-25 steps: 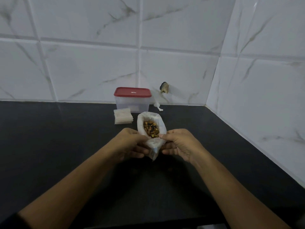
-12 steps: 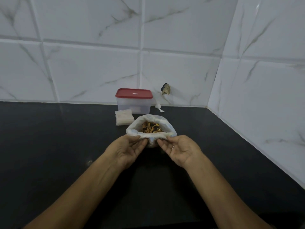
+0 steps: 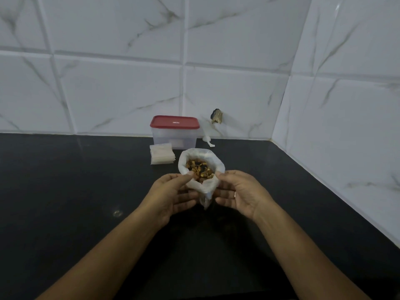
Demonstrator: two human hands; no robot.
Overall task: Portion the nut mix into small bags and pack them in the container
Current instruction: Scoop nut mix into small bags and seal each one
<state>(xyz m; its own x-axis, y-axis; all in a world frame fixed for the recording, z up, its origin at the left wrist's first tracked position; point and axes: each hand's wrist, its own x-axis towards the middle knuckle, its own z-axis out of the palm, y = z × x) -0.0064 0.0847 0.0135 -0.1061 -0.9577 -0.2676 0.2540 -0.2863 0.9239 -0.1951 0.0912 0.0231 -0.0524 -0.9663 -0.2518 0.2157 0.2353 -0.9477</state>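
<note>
While the bag half a second ago is spread wide and low between the hands, its mouth now stands rounder and narrower, with the white rim rolled outward all round. Both hands have shifted from the front edge of the rim to the bag's two sides. The nut mix, brown and tan pieces with a few dark ones, lies exposed inside the mouth, as before. The view has dipped slightly; the other items hold their places on the bench.

Left hand: half open, palm turned inward. The thumb tip sits on the left rim of the bag and the fingers lie loosely spread against its lower left side, so the plastic is pinched between thumb and fingers.

Right hand: the same hold mirrored, thumb on the right rim, fingers lightly curled under the bag's lower right side. A ring shows on one finger.

A clear corner of the bag hangs below the hands; whether it touches the bench cannot be told.

The container, clear-walled with its red lid on, stands at the back of the bench against the tiled wall, beyond the bag. The stack of small bags lies just in front of the container's left corner, left of the held bag and apart from it.
</note>
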